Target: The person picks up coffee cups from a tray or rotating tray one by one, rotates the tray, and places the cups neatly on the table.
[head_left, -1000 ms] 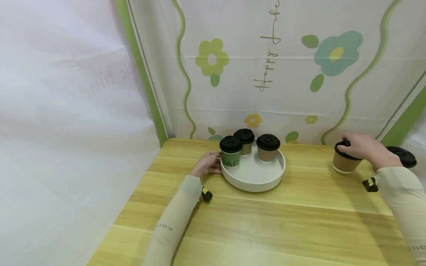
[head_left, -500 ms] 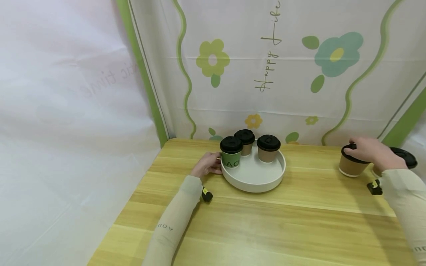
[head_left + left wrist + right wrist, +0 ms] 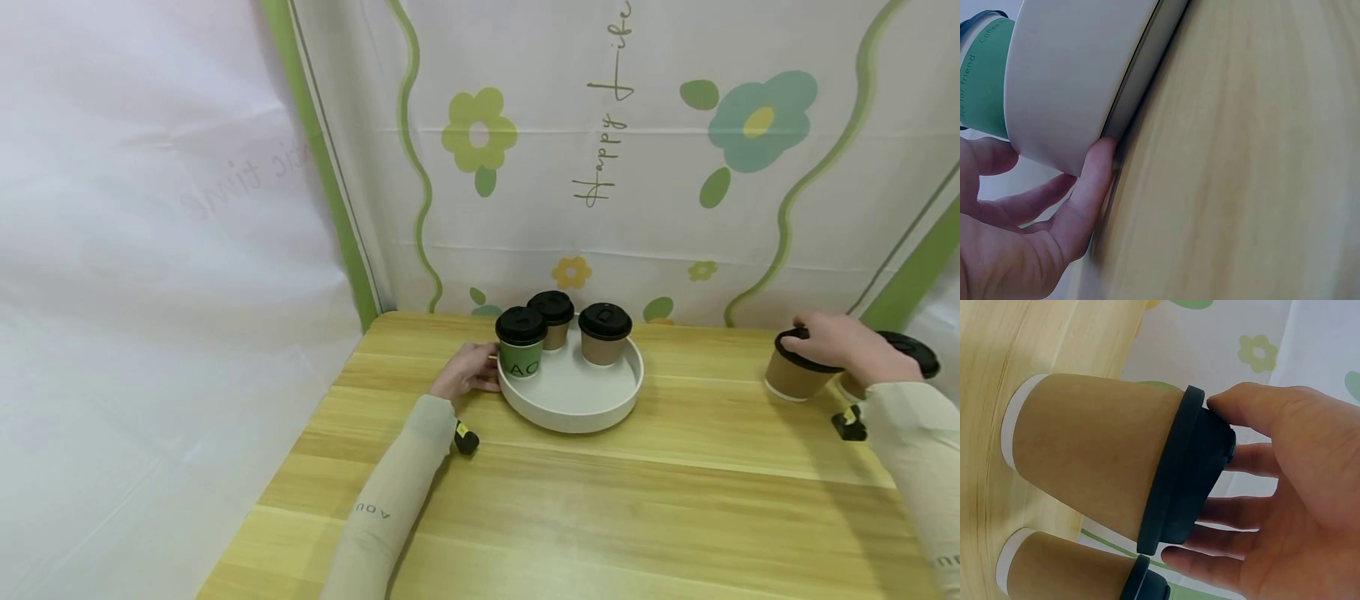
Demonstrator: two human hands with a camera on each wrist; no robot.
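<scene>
My left hand (image 3: 468, 369) holds the edge of a round white tray (image 3: 573, 422). In the left wrist view the thumb is at its rim and a fingertip (image 3: 1102, 153) is against the lower edge. Three lidded coffee cups stand in the tray: a green cup (image 3: 520, 361), a brown cup (image 3: 556, 337) behind it and another brown cup (image 3: 600, 351) to the right. At the far right my right hand (image 3: 843, 342) grips a brown coffee cup (image 3: 795, 379) from above by its black lid (image 3: 1175, 481). The cup stands upright, its base at the tabletop.
Another brown cup (image 3: 1066, 565) with a black lid stands just right of the gripped one, partly hidden by my right hand. The wooden table (image 3: 600, 517) ends at the back against a flowered white curtain (image 3: 525, 225).
My right hand and the brown cup have moved right and slightly nearer, close to the other cup there. My left hand and the tray have stayed in place.
</scene>
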